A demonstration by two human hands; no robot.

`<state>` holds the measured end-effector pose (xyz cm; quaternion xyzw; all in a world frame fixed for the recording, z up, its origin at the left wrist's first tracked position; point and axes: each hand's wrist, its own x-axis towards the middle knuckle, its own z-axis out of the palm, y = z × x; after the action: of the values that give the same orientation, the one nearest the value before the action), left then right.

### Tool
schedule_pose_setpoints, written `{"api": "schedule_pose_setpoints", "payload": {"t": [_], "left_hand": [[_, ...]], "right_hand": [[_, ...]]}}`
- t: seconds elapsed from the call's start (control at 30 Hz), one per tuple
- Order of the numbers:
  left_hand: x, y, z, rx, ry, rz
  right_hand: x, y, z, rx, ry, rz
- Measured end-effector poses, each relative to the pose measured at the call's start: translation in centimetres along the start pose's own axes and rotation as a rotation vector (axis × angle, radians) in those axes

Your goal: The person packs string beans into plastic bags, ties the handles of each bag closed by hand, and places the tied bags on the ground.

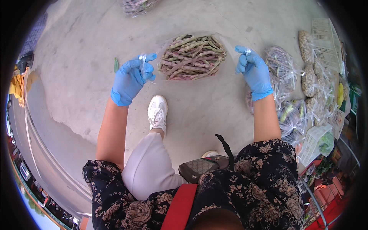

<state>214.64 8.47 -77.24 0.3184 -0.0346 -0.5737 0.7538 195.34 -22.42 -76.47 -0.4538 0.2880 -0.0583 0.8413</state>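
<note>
A clear plastic bag (228, 61) full of purple-and-green bean pods (192, 59) is in front of me, over the concrete floor. My left hand (130, 76), in a blue disposable glove, pinches the gathered film on the bag's left side. On the opposite side, my right hand (254, 67), gloved alike, grips a twisted bit of the film between thumb and fingers. The film is drawn out between both hands, and the pods lie in the middle. Whether the bag's underside rests on the floor cannot be told.
Tied clear bags of purple pods (280, 64) and dark vegetables (291, 118) stand at the right. Beyond are bags of peanut-like produce (306, 47) and a white plastic basket (312, 143). Another bag (139, 6) lies ahead. My white shoe (157, 110) is below the beans.
</note>
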Motion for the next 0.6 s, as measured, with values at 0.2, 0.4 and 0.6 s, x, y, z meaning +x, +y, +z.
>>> {"api": "schedule_pose_setpoints", "payload": {"t": [0.2, 0.4, 0.6], "left_hand": [[0.7, 0.9, 4.2, 0.23, 0.145, 0.069], [1.9, -4.7, 2.3, 0.291, 0.052, -0.366], [3.8, -7.3, 1.9, 0.629, 0.022, -0.513]], "right_hand": [[0.0, -0.7, 4.0, -0.155, -0.08, -0.037], [1.4, 5.4, 5.1, -0.147, -0.338, 0.33], [1.2, 9.1, 7.5, -0.435, -0.623, 0.385]]}}
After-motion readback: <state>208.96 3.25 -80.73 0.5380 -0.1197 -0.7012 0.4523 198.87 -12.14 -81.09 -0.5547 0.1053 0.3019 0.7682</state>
